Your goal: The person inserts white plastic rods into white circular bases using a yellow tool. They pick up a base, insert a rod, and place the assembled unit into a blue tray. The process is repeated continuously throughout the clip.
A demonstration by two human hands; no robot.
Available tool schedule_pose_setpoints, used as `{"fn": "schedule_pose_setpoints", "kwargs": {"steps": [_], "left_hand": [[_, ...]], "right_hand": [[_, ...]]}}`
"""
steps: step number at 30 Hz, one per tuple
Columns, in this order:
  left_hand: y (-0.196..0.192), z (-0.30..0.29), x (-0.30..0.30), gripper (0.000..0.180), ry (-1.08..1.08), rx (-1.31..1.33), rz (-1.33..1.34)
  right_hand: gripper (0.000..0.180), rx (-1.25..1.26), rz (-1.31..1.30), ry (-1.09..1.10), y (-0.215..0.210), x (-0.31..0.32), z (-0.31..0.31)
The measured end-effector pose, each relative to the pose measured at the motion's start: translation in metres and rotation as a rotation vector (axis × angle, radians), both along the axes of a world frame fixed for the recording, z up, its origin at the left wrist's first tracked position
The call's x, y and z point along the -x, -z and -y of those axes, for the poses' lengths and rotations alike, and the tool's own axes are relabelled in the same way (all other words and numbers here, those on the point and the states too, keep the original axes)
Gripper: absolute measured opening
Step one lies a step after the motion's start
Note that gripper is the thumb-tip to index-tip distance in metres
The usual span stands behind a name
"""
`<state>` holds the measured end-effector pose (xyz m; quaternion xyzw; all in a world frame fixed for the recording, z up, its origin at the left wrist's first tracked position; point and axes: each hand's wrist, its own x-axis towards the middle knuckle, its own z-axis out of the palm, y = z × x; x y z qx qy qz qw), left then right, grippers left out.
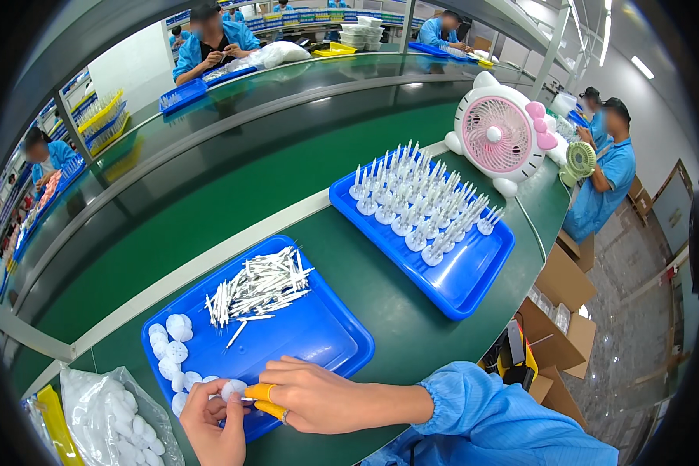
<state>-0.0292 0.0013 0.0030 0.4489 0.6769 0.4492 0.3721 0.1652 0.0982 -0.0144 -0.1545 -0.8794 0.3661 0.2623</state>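
Low over the near edge of a blue tray [334, 330], my left hand [213, 427] pinches a round white plastic disc [233, 389] between thumb and fingers. My right hand [307, 394] meets it from the right, with yellow finger covers on its fingers. Those fingers are closed on a thin white stick, mostly hidden, its end against the disc. Further back in the tray lies a pile of thin white sticks [260, 286] with dark wire-like tips. More white discs [176, 352] are scattered along the tray's left side.
A second blue tray [466, 291] holds rows of upright white sticks on round bases [423, 203]. Behind it stand a pink-and-white fan [495, 133] and a small green fan [580, 159]. A clear bag of white discs [120, 419] lies at left. Co-workers sit beyond the green conveyor belt [287, 167].
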Motion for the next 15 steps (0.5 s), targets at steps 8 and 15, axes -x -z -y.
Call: {"fn": "schedule_pose_setpoints", "kwargs": {"steps": [8,15], "left_hand": [[-0.0016,0.0006,0.0011,0.02,-0.001,0.029,-0.003],[-0.0047,-0.0022,-0.0031,0.021,0.001,0.028,-0.009]], "right_hand": [[0.04,0.004,0.003,0.003,-0.0021,0.0003,0.001],[0.042,0.013,0.006,0.002,-0.0009,-0.0018,0.0]]}}
